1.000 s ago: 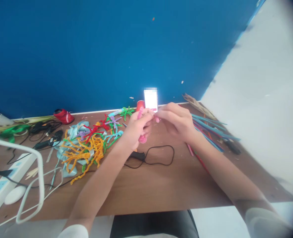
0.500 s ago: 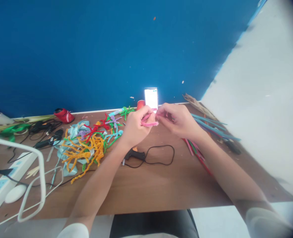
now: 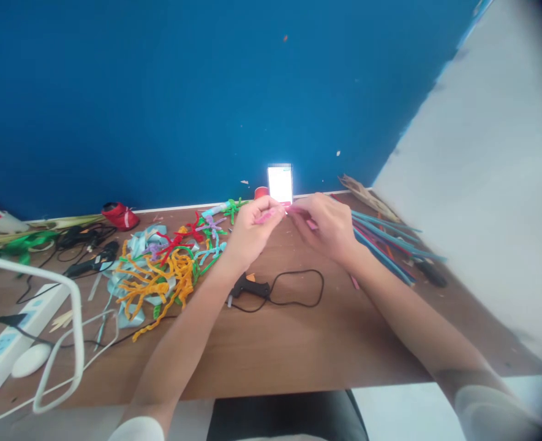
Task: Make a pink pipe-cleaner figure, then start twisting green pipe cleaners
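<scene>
My left hand (image 3: 252,231) is closed, with a pink pipe cleaner (image 3: 266,217) pinched between thumb and fingers. Opposite it, my right hand (image 3: 326,223) pinches pink pipe cleaner too, its fingertips almost touching the left ones. Whether both hold one strand or separate pieces I cannot tell. Both hands are raised over the back of the table, in front of a phone (image 3: 280,182) with a bright screen that leans on the blue wall. A red cylinder (image 3: 261,192) stands beside the phone, partly hidden by my left hand.
A black glue gun (image 3: 250,286) with its cord lies below my hands. Orange pipe-cleaner shapes (image 3: 160,278) and pale blue ribbon (image 3: 146,240) are heaped left. Blue pipe cleaners (image 3: 385,229) lie right. A power strip (image 3: 20,337) and white frame (image 3: 78,331) occupy the near left.
The pink pipe cleaner's loose end no longer sticks out below my left hand; less of it shows. My right hand has turned slightly. Both hands stay close together.
</scene>
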Motion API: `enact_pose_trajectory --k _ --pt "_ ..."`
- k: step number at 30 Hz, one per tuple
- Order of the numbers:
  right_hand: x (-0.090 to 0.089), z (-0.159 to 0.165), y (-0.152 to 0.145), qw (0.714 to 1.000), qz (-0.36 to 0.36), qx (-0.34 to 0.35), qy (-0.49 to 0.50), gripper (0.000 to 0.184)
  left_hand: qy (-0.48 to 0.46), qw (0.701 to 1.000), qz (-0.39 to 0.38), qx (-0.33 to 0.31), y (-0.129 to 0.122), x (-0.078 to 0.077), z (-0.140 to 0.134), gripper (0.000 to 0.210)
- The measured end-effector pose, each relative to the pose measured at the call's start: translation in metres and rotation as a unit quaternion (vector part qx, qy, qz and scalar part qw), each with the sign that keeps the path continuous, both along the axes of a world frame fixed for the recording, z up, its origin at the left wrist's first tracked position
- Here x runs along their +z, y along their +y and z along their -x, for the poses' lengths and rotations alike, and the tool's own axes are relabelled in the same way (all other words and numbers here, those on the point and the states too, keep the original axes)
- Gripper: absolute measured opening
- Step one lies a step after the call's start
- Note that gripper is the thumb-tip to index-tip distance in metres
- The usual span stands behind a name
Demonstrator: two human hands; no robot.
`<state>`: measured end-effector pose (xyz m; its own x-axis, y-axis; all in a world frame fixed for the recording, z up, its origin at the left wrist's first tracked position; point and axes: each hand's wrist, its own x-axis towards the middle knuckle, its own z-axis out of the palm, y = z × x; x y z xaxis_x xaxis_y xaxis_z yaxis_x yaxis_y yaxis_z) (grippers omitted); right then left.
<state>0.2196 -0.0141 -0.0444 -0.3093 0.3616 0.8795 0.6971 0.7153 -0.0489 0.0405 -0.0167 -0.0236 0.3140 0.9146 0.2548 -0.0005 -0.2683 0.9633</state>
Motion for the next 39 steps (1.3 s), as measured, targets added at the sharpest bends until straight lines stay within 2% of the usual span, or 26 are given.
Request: enact_pose_trajectory --k 3,6,8,10,12,18,21,23,25,28,30,32,34,35,37,39 --pt "0.006 0.008 -0.005 0.979 0.142 0.044 0.141 0.019 0.052 0.984 -0.157 0.061 0.002 -0.003 0.000 0.023" --pt "0.017 0.012 -0.010 0.903 0.324 0.171 0.223 0.033 0.114 0.958 -0.245 0.099 0.002 -0.005 0.001 0.019" --pt "0.020 0.012 -0.011 0.852 0.382 0.231 0.273 0.032 0.152 0.943 -0.278 0.096 0.002 -0.005 0.002 0.017" --pt "0.021 0.012 -0.010 0.829 0.394 0.249 0.307 0.026 0.176 0.935 -0.295 0.090 0.002 -0.006 0.002 0.016" --pt "0.019 0.010 -0.008 0.834 0.384 0.250 0.309 0.022 0.184 0.933 -0.296 0.091 0.002 -0.006 0.002 0.017" --pt "0.019 0.005 -0.005 0.886 0.324 0.234 0.234 0.017 0.149 0.943 -0.279 0.103 0.002 -0.003 0.003 0.022" --pt "0.019 0.004 -0.005 0.914 0.273 0.223 0.201 0.010 0.115 0.959 -0.245 0.082 0.001 -0.001 0.003 0.023" --pt "0.017 0.003 -0.005 0.945 0.194 0.209 0.158 0.004 0.063 0.983 -0.164 0.046 -0.002 0.000 0.002 0.024" --pt "0.014 -0.001 -0.002 0.969 0.096 0.200 0.105 0.011 -0.012 1.000 -0.028 -0.006 -0.006 0.003 -0.001 0.024" --pt "0.006 -0.010 0.004 0.985 -0.041 0.167 0.021 0.026 -0.101 0.982 0.144 -0.072 -0.012 0.006 -0.006 0.023" --pt "0.003 -0.013 0.006 0.985 -0.088 0.148 -0.028 0.030 -0.125 0.972 0.178 -0.091 -0.013 0.007 -0.008 0.023" --pt "0.004 -0.012 0.004 0.986 -0.067 0.155 -0.002 0.029 -0.110 0.981 0.136 -0.077 -0.012 0.005 -0.008 0.021" --pt "0.010 -0.008 -0.002 0.979 0.047 0.181 0.079 0.022 -0.058 0.998 0.017 -0.028 -0.008 0.002 -0.006 0.020" --pt "0.014 -0.005 -0.005 0.965 0.124 0.200 0.118 0.019 -0.023 0.998 -0.065 0.006 -0.007 0.000 -0.005 0.019" --pt "0.021 -0.001 -0.009 0.923 0.254 0.231 0.175 0.017 0.056 0.975 -0.205 0.062 -0.003 -0.002 -0.002 0.018" --pt "0.026 -0.001 -0.011 0.882 0.341 0.249 0.207 0.018 0.117 0.945 -0.294 0.083 -0.001 -0.002 0.000 0.017"
